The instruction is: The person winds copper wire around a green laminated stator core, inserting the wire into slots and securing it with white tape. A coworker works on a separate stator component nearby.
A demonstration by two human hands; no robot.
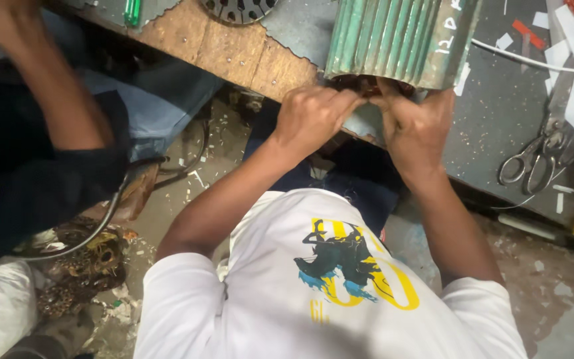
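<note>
At the edge of the workbench, a green ribbed motor housing is laid on its side, its open end turned toward the person. Both hands are pressed against that opening: the left hand is curled, its fingers bunched at the coppery windings inside, and the right hand is closed just beside it, touching the rim. What exactly is pinched cannot be told; it is perhaps a strand of wire. Scissors are lying well to the right on the bench. Another person's arm is seen at the left.
</note>
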